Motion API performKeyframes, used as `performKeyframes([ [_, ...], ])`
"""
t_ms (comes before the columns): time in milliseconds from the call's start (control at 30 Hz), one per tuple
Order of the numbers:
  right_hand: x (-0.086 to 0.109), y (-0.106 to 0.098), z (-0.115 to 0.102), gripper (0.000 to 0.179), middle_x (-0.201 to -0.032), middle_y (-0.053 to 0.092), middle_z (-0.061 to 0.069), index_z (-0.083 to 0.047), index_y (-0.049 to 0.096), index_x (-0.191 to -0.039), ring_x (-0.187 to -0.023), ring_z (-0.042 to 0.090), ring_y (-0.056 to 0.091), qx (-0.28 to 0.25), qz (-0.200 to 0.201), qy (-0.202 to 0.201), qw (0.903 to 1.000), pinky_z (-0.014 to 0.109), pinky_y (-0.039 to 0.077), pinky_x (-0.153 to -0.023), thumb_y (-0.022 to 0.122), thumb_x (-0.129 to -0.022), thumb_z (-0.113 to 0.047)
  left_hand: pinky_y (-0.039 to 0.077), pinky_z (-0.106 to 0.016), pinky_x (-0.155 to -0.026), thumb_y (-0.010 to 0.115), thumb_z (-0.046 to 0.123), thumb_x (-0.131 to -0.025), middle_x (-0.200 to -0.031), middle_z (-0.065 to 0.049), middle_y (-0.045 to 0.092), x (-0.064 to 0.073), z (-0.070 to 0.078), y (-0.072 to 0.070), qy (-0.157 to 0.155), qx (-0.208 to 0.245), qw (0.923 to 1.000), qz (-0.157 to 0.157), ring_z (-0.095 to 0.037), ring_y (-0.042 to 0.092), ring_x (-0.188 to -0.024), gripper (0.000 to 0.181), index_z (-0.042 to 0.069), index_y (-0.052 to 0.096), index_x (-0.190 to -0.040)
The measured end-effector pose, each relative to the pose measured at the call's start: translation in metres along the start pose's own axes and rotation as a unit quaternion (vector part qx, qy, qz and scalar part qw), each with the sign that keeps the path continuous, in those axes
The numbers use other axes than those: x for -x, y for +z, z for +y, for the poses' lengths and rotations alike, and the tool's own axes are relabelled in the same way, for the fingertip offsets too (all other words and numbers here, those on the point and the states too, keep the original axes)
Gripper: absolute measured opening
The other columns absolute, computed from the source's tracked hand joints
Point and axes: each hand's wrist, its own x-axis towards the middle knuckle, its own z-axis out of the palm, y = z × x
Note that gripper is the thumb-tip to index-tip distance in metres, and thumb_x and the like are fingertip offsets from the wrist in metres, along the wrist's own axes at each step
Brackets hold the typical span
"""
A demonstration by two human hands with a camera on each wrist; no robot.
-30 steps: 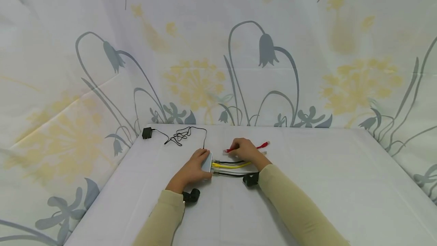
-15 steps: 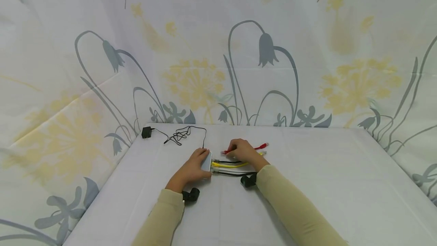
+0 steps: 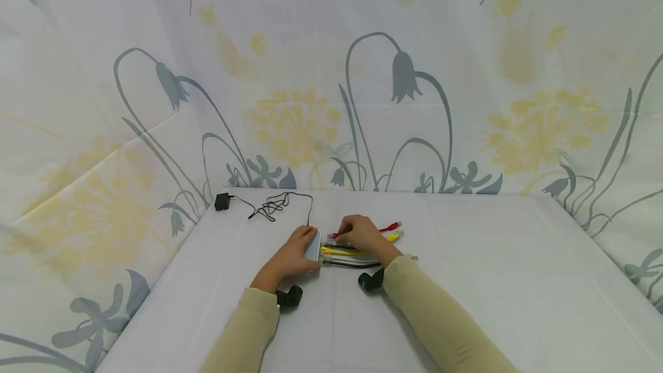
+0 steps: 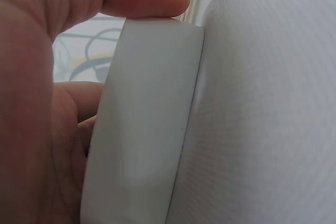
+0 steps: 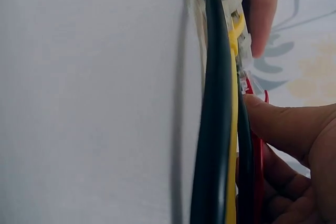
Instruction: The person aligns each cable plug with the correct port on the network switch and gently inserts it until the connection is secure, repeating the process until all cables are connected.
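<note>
A white network switch (image 3: 313, 247) lies on the table with my left hand (image 3: 291, 255) gripping it across its sides. Its smooth side wall (image 4: 144, 114) fills the middle of the left wrist view, thumb at one end. To its right, my right hand (image 3: 364, 236) pinches a short red Ethernet cable (image 3: 390, 227) just behind the clear plug. The right wrist view puts that plug (image 5: 245, 83) close to the switch's port side, beside the other cables. Plugged in along that side are a yellow cable (image 3: 343, 251), a near black cable (image 3: 352, 265), a white one and another black one.
A thin black power cord (image 3: 277, 205) runs from the switch's far end to a black adapter (image 3: 222, 201) at the table's back left. A patterned curtain (image 3: 321, 73) stands behind the white table (image 3: 497, 281). Black wrist cameras sit below both hands.
My right hand has moved left and slightly toward me, bringing the red cable's plug nearer to the switch. The left hand and the switch have stayed in place.
</note>
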Motion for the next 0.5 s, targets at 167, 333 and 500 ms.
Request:
performKeyframes([
  [167, 0.0012, 0.0037, -0.0031, 0.010, -0.085, 0.066, -0.003, -0.019, 0.068, -0.079, -0.078, 0.014, 0.055, 0.001, 0.010, -0.003, 0.9999, 0.030, 0.046, -0.073, 0.076, -0.082, -0.024, 0.029, -0.048, -0.115, 0.069, 0.028, -0.069, -0.158, -0.008, 0.028, 0.0009, 0.0003, -0.0007, 0.000, 0.000, 1.0000, -0.002, -0.028, 0.021, -0.148, 0.091, 0.008, 0.034, -0.151],
  [333, 0.0015, 0.0077, -0.0043, 0.009, -0.084, 0.066, -0.003, -0.019, 0.069, -0.079, -0.078, 0.013, 0.056, 0.008, 0.014, -0.004, 0.9999, 0.029, 0.046, -0.072, 0.075, -0.082, -0.024, 0.030, -0.048, -0.114, 0.069, 0.027, -0.069, -0.157, -0.009, 0.029, 0.0012, 0.0021, -0.0013, 0.003, 0.003, 1.0000, 0.000, -0.028, 0.023, -0.148, 0.091, 0.007, 0.035, -0.151],
  [500, 0.0019, 0.0095, -0.0052, 0.007, -0.084, 0.066, -0.004, -0.019, 0.070, -0.079, -0.078, 0.013, 0.055, 0.013, 0.020, -0.009, 0.9997, 0.030, 0.046, -0.074, 0.075, -0.082, -0.023, 0.030, -0.048, -0.114, 0.069, 0.027, -0.069, -0.157, -0.010, 0.029, 0.0017, 0.0027, -0.0015, 0.002, 0.000, 1.0000, 0.001, -0.028, 0.023, -0.147, 0.091, 0.007, 0.035, -0.150],
])
